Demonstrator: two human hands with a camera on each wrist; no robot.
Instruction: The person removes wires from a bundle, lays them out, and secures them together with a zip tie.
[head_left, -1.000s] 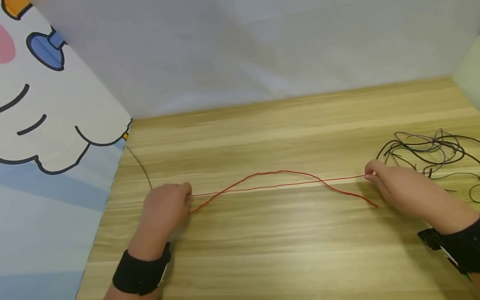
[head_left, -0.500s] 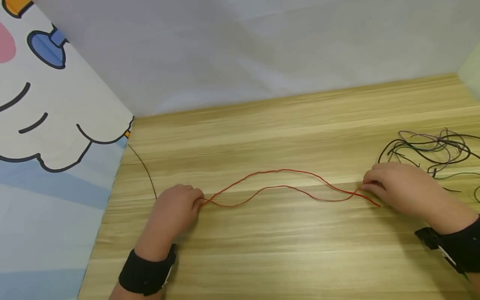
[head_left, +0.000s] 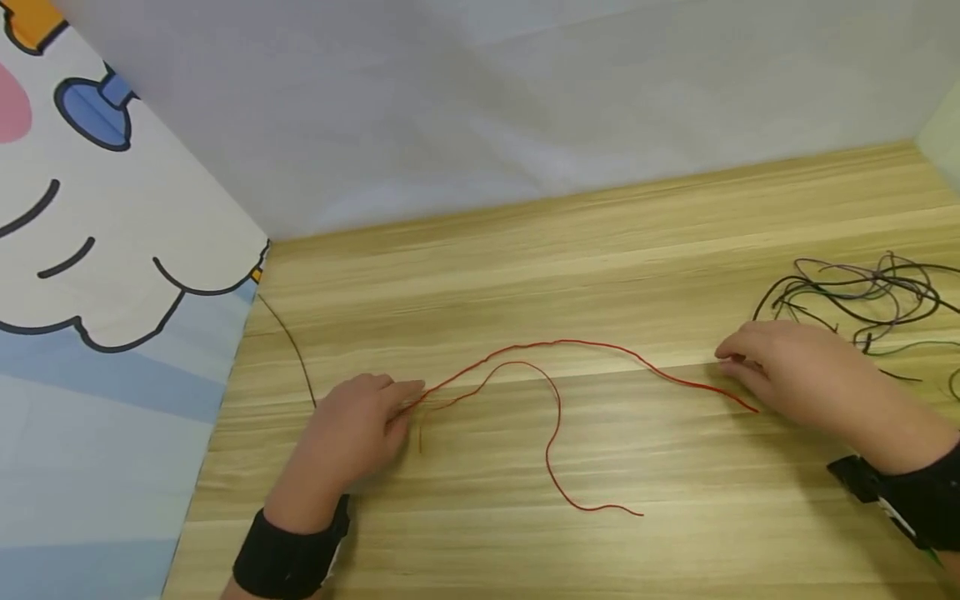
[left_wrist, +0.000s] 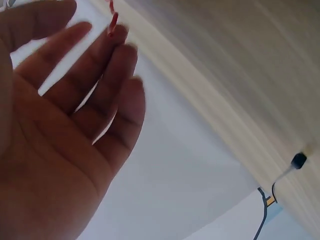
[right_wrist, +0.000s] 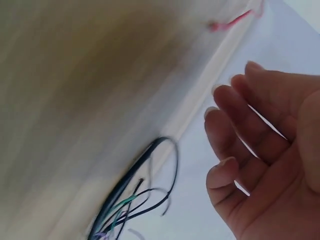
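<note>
On the wood-grain tabletop, a thicker red wire (head_left: 566,341) lies in a long arch between the hands. Below it a thinner red wire (head_left: 558,408) bends down to the right, its loose end near the middle. By its left end shows a short, blurred orange strand (head_left: 420,437). My left hand (head_left: 360,429) is over the left ends of the wires; in the left wrist view its fingers are loosely bent, with thumb apart and a red wire end (left_wrist: 114,24) behind the fingertips. My right hand (head_left: 795,371) hovers near the thicker wire's right end, fingers relaxed, holding nothing.
A tangle of black, green and purple wires (head_left: 870,287) lies at the right. One thin dark wire (head_left: 292,342) curves along the left edge. A white backdrop (head_left: 525,108) stands behind the table, and a cartoon-printed panel (head_left: 97,433) at the left.
The thin red wire was stretched between both hands, then slackened; the right hand let it go and its right end swung down toward the front. The left hand moved right and its fingers loosened.
</note>
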